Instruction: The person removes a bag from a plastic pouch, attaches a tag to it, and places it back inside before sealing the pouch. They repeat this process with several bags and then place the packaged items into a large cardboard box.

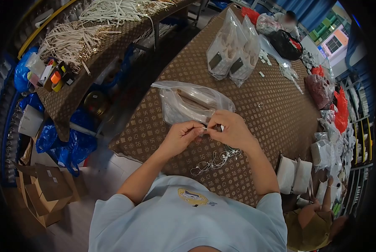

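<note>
My left hand (182, 136) and my right hand (230, 128) meet over the brown patterned table, fingertips pinched together. Between them is something small and whitish, too small to name. Just beyond my hands lies a clear plastic bag (171, 103) with a pale beige item (196, 97) inside. A tangle of thin white strings (213, 164) rests on the cloth between my forearms, close to my right wrist.
Two clear-wrapped bags (221, 56) stand farther back on the patterned tabletop (280, 113). White bags (294, 174) sit at the right edge beside a person (310, 227). Straps (70, 44) cover another table at left. Cardboard boxes (49, 189) are on the floor.
</note>
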A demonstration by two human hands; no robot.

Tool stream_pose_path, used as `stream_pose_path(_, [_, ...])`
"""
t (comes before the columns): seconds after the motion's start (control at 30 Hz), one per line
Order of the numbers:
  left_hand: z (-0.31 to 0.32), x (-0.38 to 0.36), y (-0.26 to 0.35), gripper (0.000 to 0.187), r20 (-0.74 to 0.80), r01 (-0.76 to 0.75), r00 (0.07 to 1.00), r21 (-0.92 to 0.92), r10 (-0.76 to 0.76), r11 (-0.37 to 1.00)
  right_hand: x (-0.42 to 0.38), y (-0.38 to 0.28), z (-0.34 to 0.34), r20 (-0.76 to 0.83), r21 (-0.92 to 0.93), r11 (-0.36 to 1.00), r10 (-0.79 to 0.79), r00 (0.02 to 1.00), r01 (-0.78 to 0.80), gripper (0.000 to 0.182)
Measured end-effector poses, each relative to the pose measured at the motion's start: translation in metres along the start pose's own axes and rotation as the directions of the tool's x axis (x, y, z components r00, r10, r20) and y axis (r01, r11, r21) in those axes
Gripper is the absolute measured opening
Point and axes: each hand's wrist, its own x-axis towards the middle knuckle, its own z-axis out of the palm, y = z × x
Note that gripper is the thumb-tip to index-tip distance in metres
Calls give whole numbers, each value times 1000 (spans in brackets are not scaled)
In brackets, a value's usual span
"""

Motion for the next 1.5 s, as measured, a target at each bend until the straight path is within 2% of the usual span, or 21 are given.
stream_pose_path(0.03, [0,0,1,19,0,-1,1000,0,1,1000,0,0,0,3,-36,999,-15,1000,15,8])
stream_pose_path(0.1, [0,0,7,18,23,-22,1000,183,19,983,1,1,0,6,-72,997,-31,1000,31,8])
stream_pose_path(0.3, [-4,1,15,17,45,-19,999,282,6,959,4,2,-2,18,-67,996,-55,998,56,10])
stream_pose_path(0.37, [-4,1,14,16,69,-38,997,287,19,957,6,-2,-6,132,76,975,199,971,-210,13])
stream_pose_path(0.5, [0,2,10,15,81,-75,995,261,55,963,6,0,-7,178,151,963,196,964,-224,13])
stream_pose_path(0.6, [1,1,15,14,73,-89,995,315,70,945,3,-2,-7,157,133,965,204,966,-225,16])
stream_pose_path(0.67, [-1,1,26,14,46,-144,990,353,136,925,1,-8,-8,-58,-25,994,101,993,-103,23])
stream_pose_path(0.7, [-4,2,30,13,24,-192,980,392,199,900,-3,-3,-7,-61,-23,994,103,993,-105,23])
stream_pose_path(0.77, [-12,5,30,14,7,-229,968,438,252,869,-9,11,-5,-93,213,960,208,974,-184,29])
stream_pose_path(0.8, [-16,7,31,14,-13,-265,951,481,309,836,-11,9,-2,-94,211,961,203,975,-179,29])
stream_pose_path(0.9, [-18,10,36,12,38,-233,968,511,249,827,-16,6,14,-242,-267,964,-63,968,-4,26])
stream_pose_path(0.93, [-16,11,40,12,26,-235,966,512,258,826,-15,9,16,-233,-272,962,-75,969,9,26])
stream_pose_path(1.0, [-14,14,51,11,159,-341,939,555,305,759,-10,9,16,-325,-212,976,-110,939,41,20])
stream_pose_path(1.03, [-16,16,54,11,154,-343,937,558,312,756,-9,5,14,-322,-215,975,-119,939,50,20])
stream_pose_path(1.13, [-19,23,60,14,204,-386,918,653,340,651,-9,0,13,-254,-96,995,6,967,-31,18])
stream_pose_path(1.2, [-16,26,65,18,92,-433,816,752,571,497,-7,17,16,-312,-55,995,66,948,-88,18])
stream_pose_path(1.23, [-17,29,71,18,92,-434,813,753,574,494,-7,19,12,-313,-56,995,62,948,-83,18])
stream_pose_path(1.3, [-21,38,85,17,132,-380,751,888,647,260,-5,22,4,-232,111,960,277,933,-257,18])
stream_pose_path(1.33, [-23,44,85,17,126,-376,750,889,649,262,-4,22,4,-227,107,961,274,935,-255,18])
stream_pose_path(1.4, [-28,59,82,19,185,-351,843,901,505,256,0,18,2,-275,79,989,140,951,-123,14])
stream_pose_path(1.5, [-33,75,81,20,220,-373,847,895,485,245,5,-8,9,-316,-100,979,136,939,-176,14])
